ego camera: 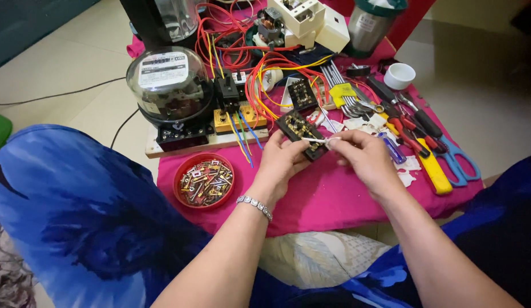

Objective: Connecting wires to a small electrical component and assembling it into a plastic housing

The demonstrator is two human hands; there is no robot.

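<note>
Hands meet over the pink cloth (334, 199). Your left hand (279, 162) has its grip closed on one flat black switch plate with brass bits (301, 132); its long side runs from upper left to lower right. Your right hand (365, 157) is just beside it and pinches one thin white stick (314, 140), lying sideways across the plate. One red round bowl of screws (204, 179) sits left. Farther off: one glass-domed meter (169, 85), one white cup (400, 75).

My work surface was a magenta cloth (334, 199) spread over the pale tiled floor (77, 80). Directly on the cloth lay a red dish of screws (204, 180), a wooden board (180, 147) carrying a glass-domed meter, scissors (456, 159), screwdrivers (414, 122), a set of wrenches (345, 94) and a white cup (400, 75).
</note>
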